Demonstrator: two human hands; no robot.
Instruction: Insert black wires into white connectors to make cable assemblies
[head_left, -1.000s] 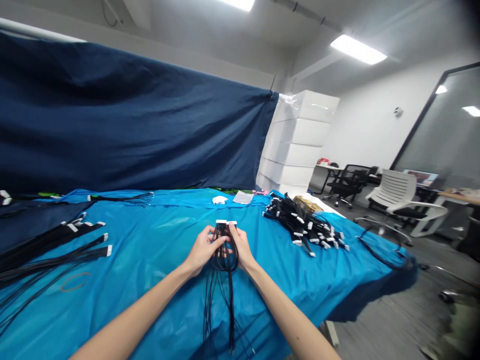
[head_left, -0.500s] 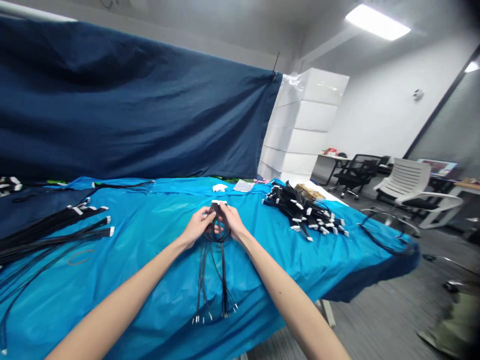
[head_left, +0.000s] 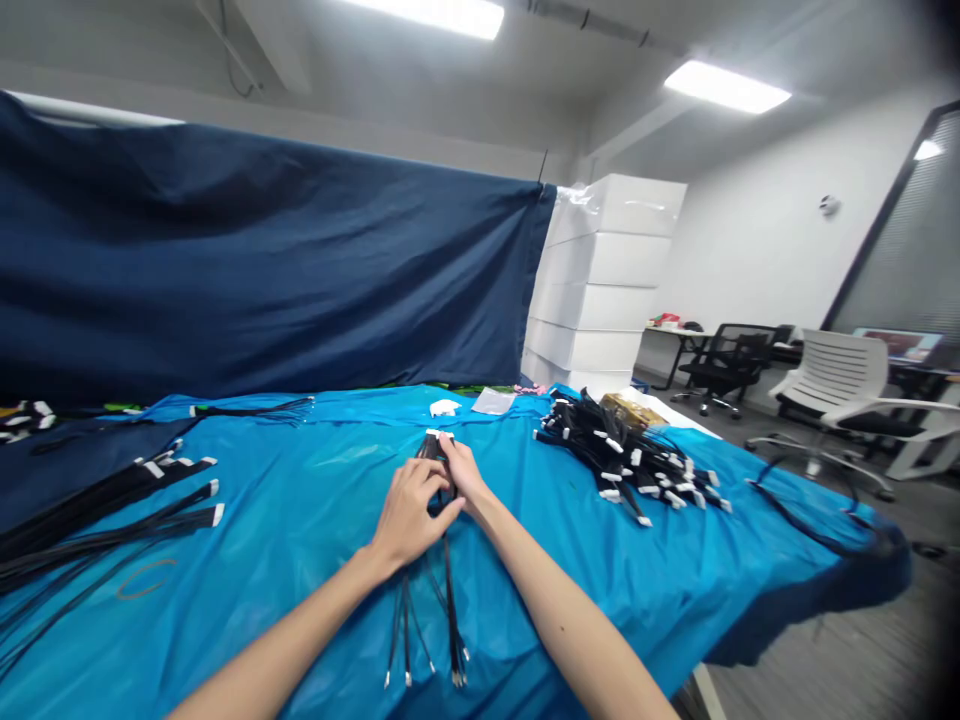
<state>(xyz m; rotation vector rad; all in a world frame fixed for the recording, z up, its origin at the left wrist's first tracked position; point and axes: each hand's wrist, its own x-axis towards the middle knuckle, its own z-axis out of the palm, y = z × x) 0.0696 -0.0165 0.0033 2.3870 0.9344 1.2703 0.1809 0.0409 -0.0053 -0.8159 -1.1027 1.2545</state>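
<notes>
A black wire harness (head_left: 452, 620) with a white connector (head_left: 433, 433) at its far end is between my hands in the middle of the table. My right hand (head_left: 463, 470) is closed on it just below the connector. From the left, my left hand (head_left: 409, 508) lies over the harness, its fingers and thumb curled round the folded wires. Most of the fold is hidden under this hand. Loose wire ends with small light tips hang down toward the near side.
Several black harnesses (head_left: 97, 500) with white connectors lie at left, near a brown loop (head_left: 147, 578). A pile of similar harnesses (head_left: 622, 450) sits at right. White paper scraps (head_left: 444, 408) and a flat packet (head_left: 493, 401) lie beyond my hands on the blue sheet (head_left: 300, 560).
My left hand has turned over and now covers the folded wires, hiding the loop that showed before. My right hand keeps its hold near the connector. The camera view has tilted up.
</notes>
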